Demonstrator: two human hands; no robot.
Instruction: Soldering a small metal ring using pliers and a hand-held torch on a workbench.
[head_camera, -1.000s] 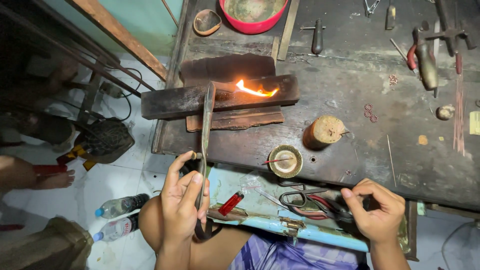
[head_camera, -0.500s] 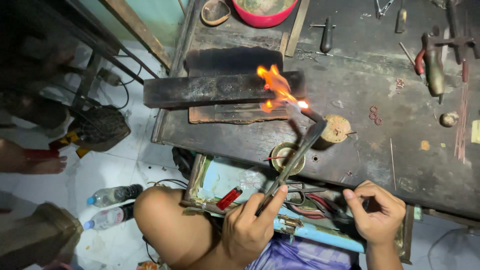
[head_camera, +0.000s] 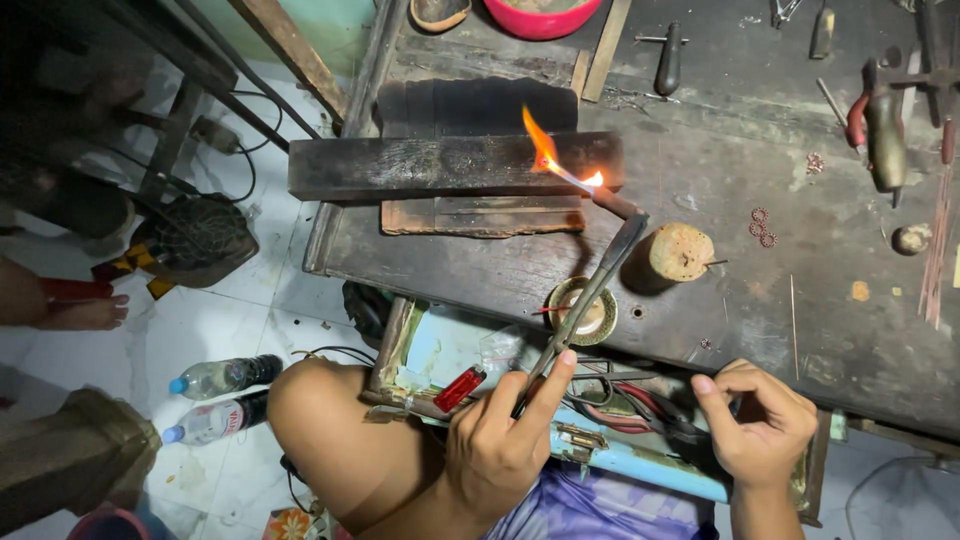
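Now left hand (head_camera: 497, 440) fingers (head_camera: 556, 377) clasp tongs (head_camera: 585, 295), jutting toward flame (head_camera: 545, 150).

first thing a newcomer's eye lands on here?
The flame, orange and bright at top centre, burning at the tip of long tongs just in front of a dark charred block on the workbench. Next, the left hand gripping the tongs at bottom centre, over a bare knee. The right hand is curled at the bench edge, lower right, by a tangle of tools.

long dark tongs (head_camera: 585, 300), tip aflame
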